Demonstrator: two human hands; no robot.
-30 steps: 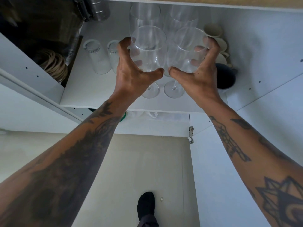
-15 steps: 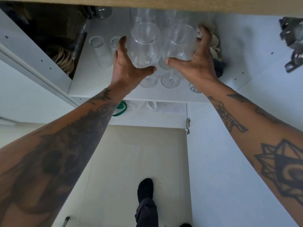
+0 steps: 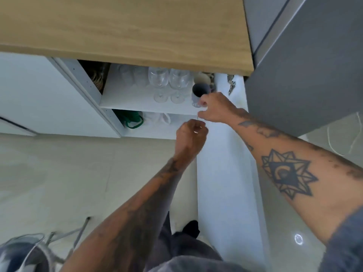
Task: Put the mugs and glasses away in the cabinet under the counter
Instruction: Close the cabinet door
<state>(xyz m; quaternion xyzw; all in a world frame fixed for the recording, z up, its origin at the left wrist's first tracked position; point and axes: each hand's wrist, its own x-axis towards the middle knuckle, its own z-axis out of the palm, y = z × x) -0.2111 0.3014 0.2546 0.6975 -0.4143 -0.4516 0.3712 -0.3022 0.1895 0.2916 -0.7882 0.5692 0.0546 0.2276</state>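
Note:
Under the wooden counter (image 3: pixel 127 26) the cabinet stands open. On its upper shelf (image 3: pixel 125 101) two wine glasses (image 3: pixel 158 83) (image 3: pixel 178 83) stand side by side, with clear tumblers (image 3: pixel 127 75) to their left. A dark mug (image 3: pixel 199 90) and cream mugs (image 3: pixel 202 77) sit at the shelf's right end. My right hand (image 3: pixel 215 108) is at the shelf's front right corner, fingers curled against the dark mug's side; whether it grips is unclear. My left hand (image 3: pixel 191 137) hangs in front of the lower shelf, loosely fisted and holding nothing.
The white cabinet door (image 3: pixel 225 173) stands open on the right, under my right forearm. A tall grey unit (image 3: pixel 304 75) rises beyond it. A green item (image 3: pixel 132 119) and white things (image 3: pixel 159 118) lie on the lower shelf. A metal-framed seat (image 3: pixel 25 250) is at lower left.
Both hands have let go of the two wine glasses and pulled back out of the shelf. My head has risen, so the counter top is now in sight.

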